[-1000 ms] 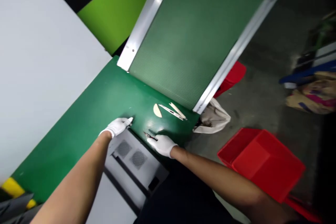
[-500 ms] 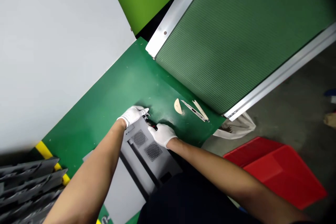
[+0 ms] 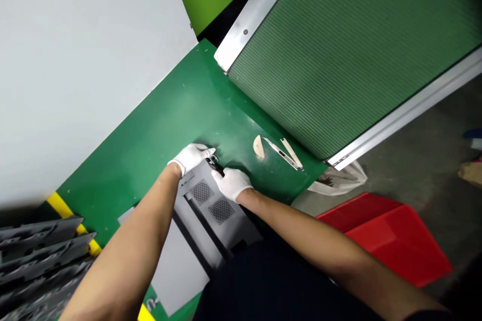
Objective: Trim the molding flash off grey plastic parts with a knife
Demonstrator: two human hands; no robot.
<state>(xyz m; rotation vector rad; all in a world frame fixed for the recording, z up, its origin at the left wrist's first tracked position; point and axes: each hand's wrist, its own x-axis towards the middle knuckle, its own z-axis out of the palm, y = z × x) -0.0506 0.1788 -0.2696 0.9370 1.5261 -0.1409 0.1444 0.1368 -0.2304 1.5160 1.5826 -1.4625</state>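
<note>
A grey plastic panel (image 3: 211, 215) with two round vent grilles lies on the green table (image 3: 158, 130) in front of me. My left hand (image 3: 191, 157), in a white glove, presses on the panel's far corner. My right hand (image 3: 232, 183), also gloved, grips a small cutting tool (image 3: 214, 164) with a red handle. The tool's tip meets the panel's far edge, right beside my left fingers.
A cream half-round scrap (image 3: 258, 146), a knife (image 3: 278, 152) and a pale strip (image 3: 292, 153) lie on the table to the right. Behind them runs a ribbed green conveyor (image 3: 339, 50) with metal rails. Red bins (image 3: 391, 246) stand on the floor; stacked grey panels (image 3: 33, 261) sit at left.
My view swung left and closer. My right hand brought the small tool from the bare table onto the panel's far edge, next to my left hand.
</note>
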